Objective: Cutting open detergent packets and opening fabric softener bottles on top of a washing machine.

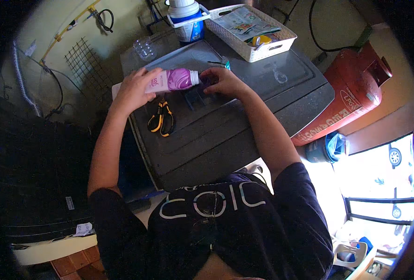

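Note:
My left hand [134, 91] grips a pink and purple plastic bottle [179, 79] around its body, above the dark table. The bottle lies nearly level, and its white threaded neck [194, 77] points right, with no cap on it. Close to that neck, my right hand [224, 82] has its thumb and fingers curled. A dark purplish shape shows between them, too dim to tell whether it is held. Below the bottle, black-and-yellow-handled pliers [162, 120] rest on the table, their jaws partly hidden. A dark object [194, 99] under the right hand is hard to make out.
Behind my hands stand a clear plastic container [145, 48], a blue and white jug [186, 24] and a white basket [254, 52] holding printed sheets. A grey tray or lid [201, 49] lies on the table [200, 150]. To the right is a red gas cylinder [347, 91].

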`<act>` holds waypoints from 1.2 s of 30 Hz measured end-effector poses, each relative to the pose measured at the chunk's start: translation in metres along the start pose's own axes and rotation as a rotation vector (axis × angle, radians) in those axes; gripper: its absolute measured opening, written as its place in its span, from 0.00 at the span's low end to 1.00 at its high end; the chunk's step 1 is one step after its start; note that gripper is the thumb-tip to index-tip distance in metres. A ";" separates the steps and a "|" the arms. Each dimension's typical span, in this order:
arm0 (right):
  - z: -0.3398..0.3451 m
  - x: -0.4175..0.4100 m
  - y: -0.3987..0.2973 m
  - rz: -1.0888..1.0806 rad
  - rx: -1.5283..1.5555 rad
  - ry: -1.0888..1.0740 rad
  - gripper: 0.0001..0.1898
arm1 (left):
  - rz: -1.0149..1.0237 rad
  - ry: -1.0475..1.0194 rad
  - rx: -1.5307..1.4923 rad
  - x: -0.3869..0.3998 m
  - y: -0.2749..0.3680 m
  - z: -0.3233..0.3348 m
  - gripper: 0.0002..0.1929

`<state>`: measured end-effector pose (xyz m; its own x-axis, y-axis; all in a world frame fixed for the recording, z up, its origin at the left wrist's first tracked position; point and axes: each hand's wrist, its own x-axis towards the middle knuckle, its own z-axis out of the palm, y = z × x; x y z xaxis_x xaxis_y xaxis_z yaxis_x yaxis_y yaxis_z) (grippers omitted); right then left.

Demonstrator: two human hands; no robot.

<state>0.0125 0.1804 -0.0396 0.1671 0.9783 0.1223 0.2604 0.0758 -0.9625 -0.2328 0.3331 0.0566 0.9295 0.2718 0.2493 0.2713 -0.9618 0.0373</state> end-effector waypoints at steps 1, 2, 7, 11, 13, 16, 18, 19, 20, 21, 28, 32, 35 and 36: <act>0.000 0.000 -0.001 -0.009 -0.001 0.011 0.27 | -0.001 -0.001 0.001 0.000 0.001 -0.002 0.37; 0.001 -0.001 -0.001 -0.017 -0.003 0.023 0.27 | -0.001 0.002 -0.015 0.001 0.003 -0.004 0.37; 0.000 -0.003 -0.010 0.032 0.014 0.025 0.28 | -0.013 0.015 -0.006 0.002 0.004 -0.004 0.37; -0.003 -0.001 -0.003 0.035 0.013 0.031 0.27 | -0.014 0.018 -0.009 0.006 0.007 -0.007 0.36; -0.002 -0.001 -0.004 0.019 0.005 0.042 0.27 | -0.024 0.018 -0.009 0.006 0.006 -0.006 0.37; -0.001 -0.002 -0.007 0.012 -0.007 0.053 0.27 | 0.019 0.042 0.012 0.006 0.005 -0.006 0.37; -0.002 -0.001 -0.005 0.019 -0.010 0.053 0.27 | 0.028 0.061 0.033 0.007 0.007 -0.007 0.37; -0.003 0.001 -0.002 0.029 0.019 0.053 0.27 | 0.031 0.061 0.035 0.007 0.008 -0.007 0.37; -0.004 0.001 0.000 0.039 0.048 0.052 0.27 | 0.036 0.091 0.063 0.007 0.010 -0.007 0.37; -0.003 0.001 -0.002 0.039 0.048 0.050 0.27 | 0.036 0.121 0.090 0.007 0.009 -0.007 0.37; -0.003 0.000 0.000 -0.033 0.147 0.036 0.26 | 0.013 0.101 -0.004 0.008 0.005 -0.004 0.37; -0.006 0.001 0.004 -0.050 0.065 0.099 0.25 | 0.001 0.095 -0.083 0.008 0.009 -0.007 0.37; -0.005 0.000 -0.002 -0.067 0.025 0.116 0.25 | -0.010 0.131 -0.103 0.003 0.003 -0.002 0.36; -0.005 -0.001 -0.004 -0.065 0.025 0.117 0.25 | 0.002 0.167 -0.095 0.003 0.001 -0.001 0.36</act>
<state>0.0161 0.1779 -0.0350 0.2611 0.9420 0.2109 0.2512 0.1447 -0.9571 -0.2297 0.3330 0.0584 0.8733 0.2686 0.4065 0.2375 -0.9631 0.1263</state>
